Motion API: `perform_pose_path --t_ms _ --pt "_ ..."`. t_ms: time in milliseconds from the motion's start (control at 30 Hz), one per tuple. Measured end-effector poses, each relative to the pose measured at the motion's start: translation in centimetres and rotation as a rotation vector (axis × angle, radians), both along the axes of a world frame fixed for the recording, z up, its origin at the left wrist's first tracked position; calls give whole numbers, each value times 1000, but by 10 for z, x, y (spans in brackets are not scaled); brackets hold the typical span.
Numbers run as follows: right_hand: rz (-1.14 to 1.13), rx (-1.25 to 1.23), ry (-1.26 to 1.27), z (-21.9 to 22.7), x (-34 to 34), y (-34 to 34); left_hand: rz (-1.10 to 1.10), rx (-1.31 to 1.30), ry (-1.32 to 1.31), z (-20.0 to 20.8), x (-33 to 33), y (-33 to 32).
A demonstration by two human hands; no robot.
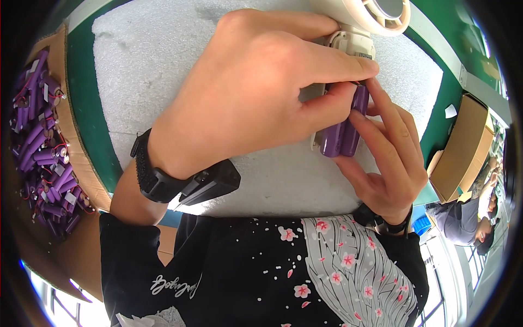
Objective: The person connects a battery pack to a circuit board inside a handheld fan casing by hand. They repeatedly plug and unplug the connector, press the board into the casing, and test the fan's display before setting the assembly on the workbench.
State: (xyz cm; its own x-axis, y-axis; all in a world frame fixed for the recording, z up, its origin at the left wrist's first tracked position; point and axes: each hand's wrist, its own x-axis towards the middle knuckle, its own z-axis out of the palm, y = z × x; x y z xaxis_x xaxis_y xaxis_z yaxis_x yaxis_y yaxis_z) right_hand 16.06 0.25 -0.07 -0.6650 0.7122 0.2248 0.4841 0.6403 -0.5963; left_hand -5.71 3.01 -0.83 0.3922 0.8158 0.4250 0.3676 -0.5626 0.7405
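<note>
A person's right hand point(389, 158) is clamped on a purple battery pack point(349, 136), its thumb under the lower end and its fingertips along the side, in front of the wearer. The left hand point(256, 87) arches in from above, thumb and forefinger nearly together at the pack's upper end; fingers cover the spot, so it cannot be told whether they pinch the pack, a lead or the part beside it.

Directly behind lies the cream housing point(348, 44) of a small fan, its round head point(384, 22) pointing away from the wearer. By the look of it, the work stands partway: pack and housing are already together, while the purple cells are exposed, with no cover over them.

A black wristband point(158, 182) circles the left wrist, above a white foam sheet point(147, 71) spread on a green table point(87, 109). At left, a cardboard box point(81, 136) holds a heap of similar purple packs point(46, 141), loose and tangled with red leads, suggesting many units yet unhandled. At right, beyond a white scrap point(450, 111), sits another cardboard box point(462, 147), near a co-worker point(460, 223) in a dark top.
</note>
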Motion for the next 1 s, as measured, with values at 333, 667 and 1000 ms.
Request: perform_pose_path --t_ms 333,667,1000 --pt "17 32 57 -6 1 4 60 -120 -54 -8 -3 1" --pt "48 -16 74 -2 0 8 -45 -263 -103 -2 -10 3" --pt "80 17 47 -5 4 11 -91 -359 -50 5 -13 2"
